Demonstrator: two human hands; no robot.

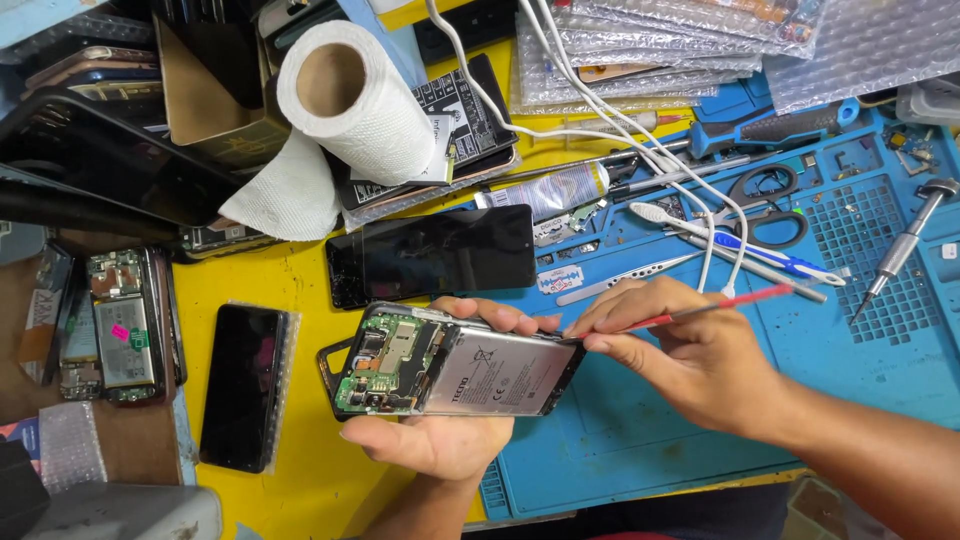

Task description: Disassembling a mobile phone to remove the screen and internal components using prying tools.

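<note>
the left hand [440, 430] cradles an opened phone [455, 365] from below, fingers curled over its far edge, above the blue mat [640, 430]. the right hand [680, 360] pinches a red tool [700, 308] against the phone's corner.

paper towel roll [352, 100] top left, dark phone screen [432, 254] mid on yellow table [270, 285]. scissors [768, 205], toothbrush [728, 240], screwdriver [900, 250] on blue mat [650, 440]. bubble wrap [690, 40] top rt.

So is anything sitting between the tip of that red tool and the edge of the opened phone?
Nothing visible. The right hand holds the thin red-handled pry tool with its tip already at the right end of the opened back-less phone, which rests in the left hand, whose fingers curl over its top edge.
</note>
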